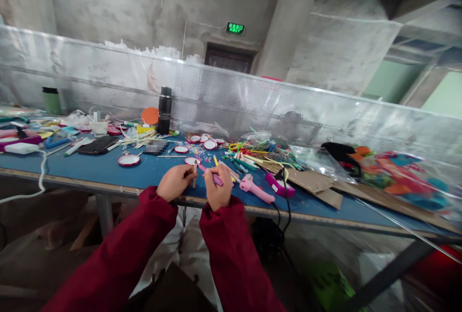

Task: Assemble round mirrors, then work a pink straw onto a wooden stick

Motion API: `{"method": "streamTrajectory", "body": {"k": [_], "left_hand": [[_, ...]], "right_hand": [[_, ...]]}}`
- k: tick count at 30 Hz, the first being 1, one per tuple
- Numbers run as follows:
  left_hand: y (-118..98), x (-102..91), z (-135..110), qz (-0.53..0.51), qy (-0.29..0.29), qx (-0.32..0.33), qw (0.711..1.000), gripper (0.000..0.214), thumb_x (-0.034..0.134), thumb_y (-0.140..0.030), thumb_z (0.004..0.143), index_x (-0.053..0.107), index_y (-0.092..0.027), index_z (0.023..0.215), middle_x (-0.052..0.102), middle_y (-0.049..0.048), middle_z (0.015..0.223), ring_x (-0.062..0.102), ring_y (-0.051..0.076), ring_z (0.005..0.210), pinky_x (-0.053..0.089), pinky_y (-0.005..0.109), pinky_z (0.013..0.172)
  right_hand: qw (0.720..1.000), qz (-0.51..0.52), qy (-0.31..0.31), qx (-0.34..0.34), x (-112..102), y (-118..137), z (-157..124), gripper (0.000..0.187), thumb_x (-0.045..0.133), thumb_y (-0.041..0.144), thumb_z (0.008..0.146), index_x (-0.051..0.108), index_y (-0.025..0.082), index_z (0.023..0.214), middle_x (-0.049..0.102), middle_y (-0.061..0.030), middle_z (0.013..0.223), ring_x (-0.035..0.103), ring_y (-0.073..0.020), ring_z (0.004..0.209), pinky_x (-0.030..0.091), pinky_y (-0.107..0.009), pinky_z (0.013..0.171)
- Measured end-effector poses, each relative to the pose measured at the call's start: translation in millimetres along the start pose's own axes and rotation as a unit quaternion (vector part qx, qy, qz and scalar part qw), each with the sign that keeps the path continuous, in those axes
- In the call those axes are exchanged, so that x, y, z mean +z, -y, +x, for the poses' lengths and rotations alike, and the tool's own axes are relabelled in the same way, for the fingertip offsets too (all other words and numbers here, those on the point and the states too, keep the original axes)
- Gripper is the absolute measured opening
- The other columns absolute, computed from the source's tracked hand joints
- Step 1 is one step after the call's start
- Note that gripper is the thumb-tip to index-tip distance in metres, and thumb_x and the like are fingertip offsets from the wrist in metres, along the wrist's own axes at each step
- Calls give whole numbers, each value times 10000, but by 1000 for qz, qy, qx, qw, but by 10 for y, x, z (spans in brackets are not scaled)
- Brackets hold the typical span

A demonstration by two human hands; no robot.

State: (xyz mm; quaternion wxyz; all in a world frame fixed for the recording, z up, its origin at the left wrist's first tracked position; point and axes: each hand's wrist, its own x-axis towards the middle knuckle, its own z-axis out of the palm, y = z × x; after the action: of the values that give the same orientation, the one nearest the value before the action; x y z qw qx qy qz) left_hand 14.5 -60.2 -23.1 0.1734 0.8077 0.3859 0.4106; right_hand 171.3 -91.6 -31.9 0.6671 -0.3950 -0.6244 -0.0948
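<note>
My left hand [176, 180] is closed on a flat wooden craft stick [195, 173], held upright near the table's front edge. My right hand [219, 186] grips a pink-purple marker pen [211, 174], its tip end pointing left toward the stick. I cannot tell whether the pen touches the stick. Just behind both hands lies a round red-rimmed lid [192, 161]. Close to my right hand on the right, a pink glue gun [255, 189] rests on the table, and several markers [244, 163] are spread behind it.
A black bottle [165, 110] stands at the back. Left are a dark phone [98, 145] and a white cable [44, 172]. To the right are a purple box [280, 186], cardboard [306, 179], coloured pipe cleaners [263, 148] and bagged bright material [407, 177]. A perforated metal screen [231, 95] runs behind.
</note>
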Motion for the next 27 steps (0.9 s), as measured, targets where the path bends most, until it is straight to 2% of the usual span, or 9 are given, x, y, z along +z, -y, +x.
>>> {"method": "streamTrajectory", "body": {"k": [5,10,20,27], "left_hand": [[2,-3,5,5,-2,2,1000,275,516,-347,909,565,-193,686,593,-20,642,525,138,625,341,256,620],[1,-5,9,4,0,-4,1000,273,514,-348,910,564,-193,690,597,-20,643,522,138,623,341,255,618],[1,-5,4,-1,8,11,1000,271,503,-350,918,569,-196,705,598,-16,648,530,139,625,347,252,625],[11,7,5,11,3,2,1000,264,504,-352,915,541,-199,703,598,-17,649,528,142,622,349,254,626]], "right_hand": [[1000,-7,10,-6,3,-17,0,220,560,250,890,549,222,672,590,13,666,522,-171,721,402,-332,794],[1000,-7,-6,5,5,-41,-21,204,567,254,893,565,224,691,609,-1,698,538,-185,772,407,-336,790],[999,10,36,-15,1,-15,1,178,571,249,905,590,225,730,647,8,714,560,-172,744,408,-346,820],[1000,8,28,-11,-4,5,9,169,574,271,917,595,226,755,666,0,744,577,-175,759,412,-345,814]]}}
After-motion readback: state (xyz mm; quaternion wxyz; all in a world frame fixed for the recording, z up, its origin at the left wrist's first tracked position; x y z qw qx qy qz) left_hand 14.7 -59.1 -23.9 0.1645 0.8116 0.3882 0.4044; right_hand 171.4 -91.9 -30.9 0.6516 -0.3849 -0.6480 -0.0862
